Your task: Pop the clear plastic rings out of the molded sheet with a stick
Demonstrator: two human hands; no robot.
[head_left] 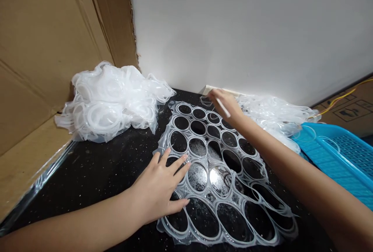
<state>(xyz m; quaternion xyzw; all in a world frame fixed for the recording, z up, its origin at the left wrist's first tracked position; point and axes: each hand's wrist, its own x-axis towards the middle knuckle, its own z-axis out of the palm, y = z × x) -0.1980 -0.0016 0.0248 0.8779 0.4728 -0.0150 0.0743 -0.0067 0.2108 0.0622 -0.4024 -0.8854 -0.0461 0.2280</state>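
A clear plastic sheet (221,174) full of round punched-out holes lies flat on the black table (96,170). My left hand (161,188) rests flat on the sheet's near left part, fingers spread. My right hand (225,104) reaches to the sheet's far edge, fingers curled on a small clear plastic ring there; the grip is partly hidden.
A heap of clear plastic scrap sheets (112,102) lies at the back left beside a cardboard wall (43,50). Another clear heap (274,114) sits at the back right. A blue plastic tray (338,159) stands at the right. A white wall (247,26) closes the back.
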